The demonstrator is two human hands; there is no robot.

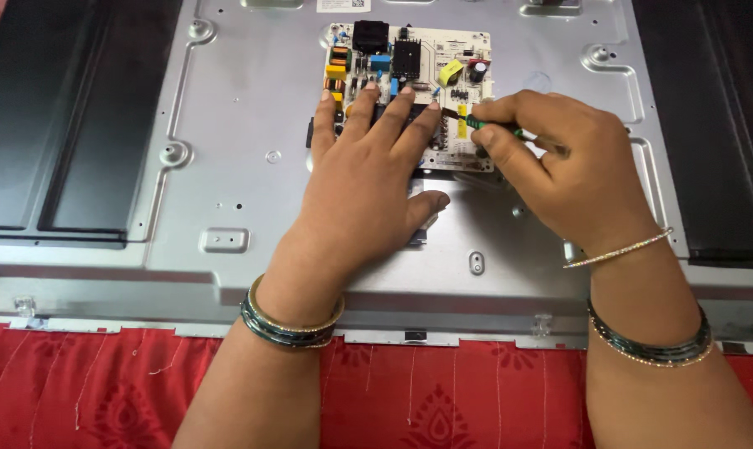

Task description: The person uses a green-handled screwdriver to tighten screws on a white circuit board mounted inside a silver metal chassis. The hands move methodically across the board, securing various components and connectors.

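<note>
**Silver panel, circuit board and two hands at work**

Silver-grey sheet metal fills most of the view: the stamped back panel (251, 158) of a flat screen, lying face down on a red patterned cloth (102, 391) that shows along the near edge. Black plastic cover sections lie to the left (69, 116) and the right (717, 125) of the panel.

Near the far edge of the panel, a little right of its middle, sits a cream-coloured circuit board (430, 58). It carries a black finned block, a black square part, yellow, orange and blue components and a small dark cylinder.

The left hand (364, 195) lies palm down over the near left part of the board. Its fingers are spread and extended, with the fingertips resting on the board's components and the thumb stretched out to the right across the bare metal just below the board. It holds nothing. Dark green and gold bangles circle the left wrist.

The right hand (567, 170) comes in from the right, curled around a thin tool with a green handle (488, 125). The thumb and forefinger pinch the handle, and the other fingers are folded in behind. The tool's dark tip points left and meets the near right part of the board, just beside the left hand's fingertips. Whether the tip sits on a screw or a component is too small to tell. A slim gold bracelet and dark green bangles circle the right wrist.
</note>
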